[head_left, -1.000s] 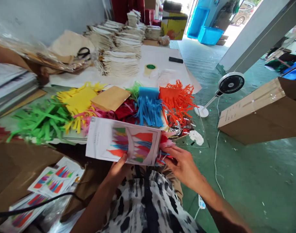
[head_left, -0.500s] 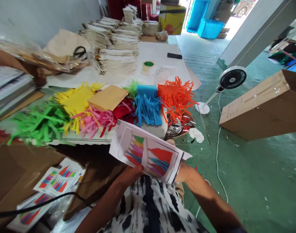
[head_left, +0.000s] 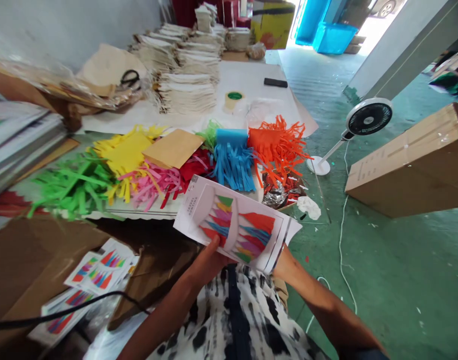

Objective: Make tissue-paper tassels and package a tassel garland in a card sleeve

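A white printed packet (head_left: pixel 232 225) with a colourful tassel bunting picture is held tilted in front of my body. My left hand (head_left: pixel 215 252) grips its lower left edge, thumb on the printed face and fingers underneath. At the right end, my right hand (head_left: pixel 281 262) reaches behind or into the packet, so its fingers are hidden. On the table beyond lie fringed paper tassels: green (head_left: pixel 74 185), yellow (head_left: pixel 129 152), pink (head_left: pixel 155 182), blue (head_left: pixel 233 162) and orange (head_left: pixel 277 145). A brown envelope (head_left: pixel 173 148) rests over the pink and red ones.
Stacks of off-white bundles (head_left: pixel 187 92), a tape roll (head_left: pixel 234 100), scissors (head_left: pixel 130 78) and a black phone-like bar (head_left: pixel 276 82) are on the table. More printed cards (head_left: pixel 99 270) sit in a box at lower left. A fan (head_left: pixel 367 117) and large carton (head_left: pixel 409 165) stand right.
The packet has turned slightly more face-up, its print now clearer. My left thumb lies further onto its front. The whole view has shifted a little.
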{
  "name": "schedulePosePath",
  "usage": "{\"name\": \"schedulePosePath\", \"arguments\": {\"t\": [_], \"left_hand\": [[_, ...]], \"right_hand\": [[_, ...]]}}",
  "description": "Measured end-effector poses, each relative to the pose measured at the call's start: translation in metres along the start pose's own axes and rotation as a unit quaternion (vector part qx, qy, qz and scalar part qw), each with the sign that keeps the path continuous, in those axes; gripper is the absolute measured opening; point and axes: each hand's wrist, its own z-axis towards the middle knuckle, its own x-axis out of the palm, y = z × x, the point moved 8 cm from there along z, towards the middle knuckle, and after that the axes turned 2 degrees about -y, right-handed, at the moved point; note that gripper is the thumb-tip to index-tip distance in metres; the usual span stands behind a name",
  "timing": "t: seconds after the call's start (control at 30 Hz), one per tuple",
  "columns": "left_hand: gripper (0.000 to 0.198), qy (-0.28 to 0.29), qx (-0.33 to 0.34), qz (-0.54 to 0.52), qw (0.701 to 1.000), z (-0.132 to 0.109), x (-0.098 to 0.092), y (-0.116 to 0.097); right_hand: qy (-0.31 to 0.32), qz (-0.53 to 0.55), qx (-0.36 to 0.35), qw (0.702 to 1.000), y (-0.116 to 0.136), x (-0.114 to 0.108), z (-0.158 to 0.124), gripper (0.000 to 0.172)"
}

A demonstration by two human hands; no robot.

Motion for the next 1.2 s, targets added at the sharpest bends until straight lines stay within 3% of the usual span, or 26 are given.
{"name": "schedulePosePath", "arguments": {"t": [0.1,0.2,0.23,0.3,0.37,0.4,0.43,0.47,0.5,0.6,0.67,0.73,0.77,0.83,0.87,0.9,0.93,0.97,1.0,1.03,1.07,1.1,1.17,1.2], "left_hand": [[0.043,-0.029,0.025,-0.014,0.999,-0.002,-0.005,-0.005],[0.038,-0.061,0.059,-0.066,0.994,-0.002,-0.017,-0.015],[0.037,-0.074,0.078,-0.087,0.990,-0.002,-0.021,-0.021],[0.035,-0.093,0.117,-0.125,0.981,-0.002,-0.024,-0.033],[0.036,-0.098,0.145,-0.144,0.974,0.001,-0.017,-0.042],[0.038,-0.095,0.153,-0.147,0.972,0.003,-0.010,-0.044],[0.040,-0.090,0.159,-0.148,0.972,0.006,-0.002,-0.044],[0.042,-0.083,0.161,-0.147,0.972,0.010,0.008,-0.040],[0.044,-0.073,0.159,-0.144,0.974,0.014,0.017,-0.035],[0.049,-0.035,0.129,-0.111,0.985,0.023,0.038,-0.006],[0.048,-0.005,0.092,-0.045,0.995,0.019,0.045,0.014],[0.048,0.055,0.024,0.083,0.995,0.005,0.053,0.025],[0.051,0.108,-0.031,0.178,0.978,-0.007,0.059,0.030],[0.037,0.246,-0.109,0.351,0.897,-0.037,0.073,0.027],[0.029,0.291,-0.106,0.387,0.869,-0.049,0.080,0.013],[0.031,0.289,-0.073,0.401,0.866,-0.052,0.083,-0.007],[0.035,0.227,0.044,0.398,0.888,-0.047,0.085,-0.044],[0.030,0.117,0.219,0.373,0.894,-0.046,0.082,-0.090],[0.023,0.004,0.353,0.362,0.863,-0.050,0.074,-0.125],[0.038,-0.070,0.431,0.360,0.825,-0.054,0.069,-0.144],[0.059,-0.115,0.449,0.370,0.805,-0.050,0.064,-0.151],[0.068,-0.130,0.410,0.388,0.815,-0.039,0.060,-0.147],[0.056,-0.148,0.280,0.393,0.863,-0.016,0.045,-0.123],[0.049,-0.161,0.222,0.378,0.884,-0.010,0.036,-0.110]], "right_hand": [[0.044,0.081,-0.015,0.996,0.013,-0.011,0.007,0.043],[0.115,0.095,-0.014,0.989,0.021,-0.033,0.003,0.031],[0.094,0.100,-0.002,0.990,0.018,-0.046,0.000,0.028],[-0.057,0.115,0.028,0.991,0.004,-0.080,-0.008,0.029],[-0.188,0.142,0.049,0.971,-0.013,-0.092,-0.024,0.049],[-0.205,0.165,0.054,0.963,-0.020,-0.083,-0.030,0.066],[-0.182,0.201,0.058,0.961,-0.025,-0.064,-0.032,0.081],[-0.147,0.247,0.068,0.955,-0.030,-0.041,-0.033,0.090],[-0.132,0.281,0.090,0.946,-0.035,-0.019,-0.034,0.087],[-0.193,0.359,0.156,0.900,-0.049,0.015,-0.032,0.060],[-0.261,0.395,0.183,0.862,-0.056,0.009,-0.028,0.047],[-0.296,0.405,0.181,0.846,-0.058,-0.013,-0.022,0.041],[-0.301,0.402,0.170,0.848,-0.058,-0.026,-0.019,0.040],[-0.301,0.389,0.141,0.860,-0.055,-0.051,-0.015,0.038],[-0.297,0.382,0.128,0.866,-0.053,-0.060,-0.015,0.036],[-0.291,0.376,0.118,0.872,-0.050,-0.065,-0.015,0.033],[-0.280,0.370,0.110,0.879,-0.046,-0.067,-0.016,0.031],[-0.265,0.359,0.104,0.889,-0.041,-0.066,-0.017,0.029],[-0.245,0.346,0.100,0.900,-0.034,-0.062,-0.018,0.028],[-0.220,0.332,0.098,0.912,-0.028,-0.057,-0.019,0.028],[-0.190,0.317,0.098,0.924,-0.021,-0.049,-0.020,0.029],[-0.159,0.301,0.099,0.935,-0.014,-0.042,-0.022,0.031],[-0.135,0.270,0.091,0.949,-0.004,-0.037,-0.026,0.034],[-0.153,0.252,0.080,0.952,-0.001,-0.041,-0.029,0.038]]}}
